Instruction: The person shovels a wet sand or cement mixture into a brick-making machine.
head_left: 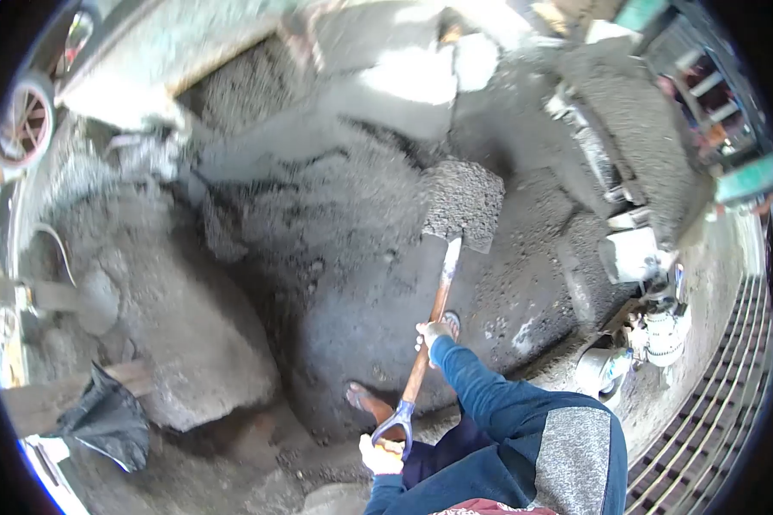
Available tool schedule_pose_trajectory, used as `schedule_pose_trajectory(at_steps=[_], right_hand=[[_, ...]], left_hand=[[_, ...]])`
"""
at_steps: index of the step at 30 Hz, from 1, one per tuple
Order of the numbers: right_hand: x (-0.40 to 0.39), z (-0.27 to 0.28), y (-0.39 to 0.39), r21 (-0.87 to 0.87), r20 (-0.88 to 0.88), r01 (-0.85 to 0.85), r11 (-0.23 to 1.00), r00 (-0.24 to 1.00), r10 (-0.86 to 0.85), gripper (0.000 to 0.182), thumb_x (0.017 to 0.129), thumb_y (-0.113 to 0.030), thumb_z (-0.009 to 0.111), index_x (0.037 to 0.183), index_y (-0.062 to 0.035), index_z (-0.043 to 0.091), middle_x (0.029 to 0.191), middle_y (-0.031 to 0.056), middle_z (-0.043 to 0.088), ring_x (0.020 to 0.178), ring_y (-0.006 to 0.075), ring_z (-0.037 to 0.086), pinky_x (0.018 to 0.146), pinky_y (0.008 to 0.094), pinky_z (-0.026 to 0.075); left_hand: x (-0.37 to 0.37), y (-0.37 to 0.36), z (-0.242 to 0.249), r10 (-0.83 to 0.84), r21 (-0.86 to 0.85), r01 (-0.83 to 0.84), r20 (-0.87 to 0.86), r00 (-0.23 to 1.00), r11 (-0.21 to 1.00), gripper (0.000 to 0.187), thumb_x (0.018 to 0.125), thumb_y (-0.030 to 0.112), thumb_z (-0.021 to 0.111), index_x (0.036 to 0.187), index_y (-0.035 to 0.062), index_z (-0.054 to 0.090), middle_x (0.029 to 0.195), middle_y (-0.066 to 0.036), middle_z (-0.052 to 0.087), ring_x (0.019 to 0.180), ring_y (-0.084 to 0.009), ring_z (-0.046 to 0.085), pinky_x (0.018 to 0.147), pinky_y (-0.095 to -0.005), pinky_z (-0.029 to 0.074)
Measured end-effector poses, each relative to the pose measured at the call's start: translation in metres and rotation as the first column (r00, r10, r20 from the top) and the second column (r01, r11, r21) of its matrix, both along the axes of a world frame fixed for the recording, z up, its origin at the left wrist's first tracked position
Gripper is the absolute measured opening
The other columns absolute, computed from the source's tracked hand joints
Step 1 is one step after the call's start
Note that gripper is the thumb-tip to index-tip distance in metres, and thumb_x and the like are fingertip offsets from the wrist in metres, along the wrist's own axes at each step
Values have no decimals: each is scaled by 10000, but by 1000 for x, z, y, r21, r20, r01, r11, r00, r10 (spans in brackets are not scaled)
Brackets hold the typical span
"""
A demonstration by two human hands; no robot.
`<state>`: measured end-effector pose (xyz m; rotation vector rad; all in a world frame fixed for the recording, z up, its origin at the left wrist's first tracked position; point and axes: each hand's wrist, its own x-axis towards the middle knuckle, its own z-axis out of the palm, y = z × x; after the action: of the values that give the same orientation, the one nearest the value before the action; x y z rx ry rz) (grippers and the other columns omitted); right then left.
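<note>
A shovel with a wooden shaft and a D-shaped handle reaches forward from my body. My left hand is closed around the D-handle, low in the view. Further up, my right hand wraps round the middle of the shaft. The blade is hidden under a heap of grey, gritty wet mix. Around and beyond it spreads more grey mix on the ground. My sandalled feet show on either side of the shaft.
To the left stands a large grey mound, with a black plastic sheet near it. A bucket sits at the right, near a metal grille. Pale blocks lie at the right edge. A spoked wheel is far left.
</note>
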<state>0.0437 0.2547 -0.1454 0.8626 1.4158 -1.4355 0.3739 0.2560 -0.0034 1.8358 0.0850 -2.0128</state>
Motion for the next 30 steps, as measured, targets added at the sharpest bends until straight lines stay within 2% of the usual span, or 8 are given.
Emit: schedule_pose_trajectory(at_steps=[5,11,13,16,17,18,23,30], right_hand=[[-88,226,-38,-234,-193,219,947,945,-266,275,874,-13,688,1006,-124,474,725,42,524,540,191,535,499,395,491],[-257,407,-61,-855,-189,145,498,808,-559,208,888,-138,709,778,-120,533,671,31,532,540,192,541,494,390,477],[-326,457,-57,-935,-278,-35,353,690,-669,164,810,-137,651,711,-115,522,576,37,506,527,203,547,498,384,481],[-400,530,-5,-976,-213,-78,204,551,-807,206,820,-116,593,657,-125,467,556,48,474,491,217,495,565,397,481],[-428,534,21,-997,76,38,-68,667,-741,245,858,-119,559,647,-140,436,553,26,453,485,201,481,557,391,476],[-440,540,48,-998,-30,-57,-3,577,-816,254,887,-138,540,654,-154,439,557,0,455,476,193,467,550,390,473],[-417,477,155,-974,-214,-36,226,487,-847,234,901,-216,607,711,-153,485,566,3,482,511,207,505,534,382,468],[-303,396,140,-864,-330,87,496,645,-689,230,913,-221,629,745,-184,476,608,-14,471,511,181,492,531,394,457]], left_hand=[[-82,-66,91,-26,-252,5,-83,996,968,500,939,545,522,1072,69,601,945,-68,626,715,-229,613,613,-372,520],[-249,-160,277,-477,-886,278,75,876,371,470,1008,477,466,763,79,514,659,-72,574,552,-163,531,504,-324,429],[-319,-175,349,-480,-974,178,223,849,-138,381,1014,314,544,735,58,507,655,-55,543,568,-142,513,500,-288,413],[-412,-165,447,-356,-753,105,423,833,-650,231,876,183,696,759,8,602,665,-68,584,604,-151,582,551,-263,454],[-441,-150,483,-268,-404,-82,429,863,-911,152,747,126,741,733,53,608,675,-75,613,587,-212,594,590,-341,498],[-467,-134,505,-291,-73,-285,361,886,-956,195,679,166,781,696,94,601,644,-68,583,576,-275,582,627,-385,507],[-477,-79,452,-276,133,-485,681,678,-864,363,609,345,807,606,153,498,576,-32,424,563,-250,483,615,-399,387],[-349,-87,267,-445,-372,-246,779,441,-895,272,599,219,833,693,123,596,687,-35,560,692,-252,588,871,-456,492]])
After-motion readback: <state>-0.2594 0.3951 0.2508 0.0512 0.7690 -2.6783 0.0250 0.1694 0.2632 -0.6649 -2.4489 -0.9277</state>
